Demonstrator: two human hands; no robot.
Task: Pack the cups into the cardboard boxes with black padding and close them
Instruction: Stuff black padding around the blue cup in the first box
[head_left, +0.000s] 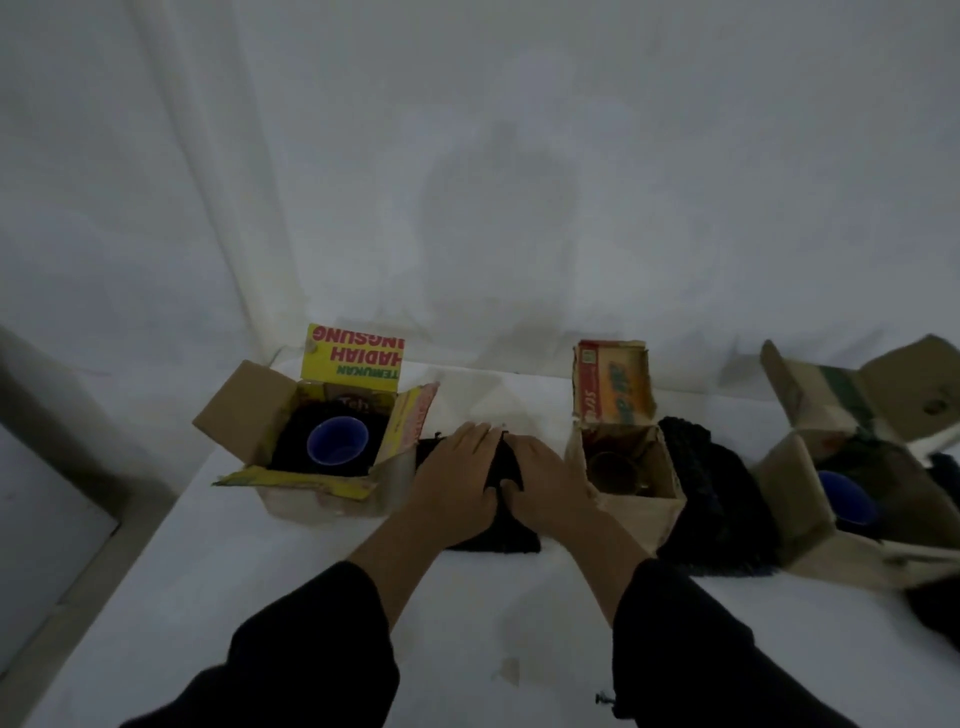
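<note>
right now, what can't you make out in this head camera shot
Head view, the black padding: the left hand and the right hand cover its middle, so its folds are hidden.
Head view, the middle box: its contents are dim and blurred, perhaps a brownish cup.
Head view, the right box: cut off by the right edge; its wall partly hides the blue cup.
Head view, the small object near the bottom edge: too small to name.
</note>
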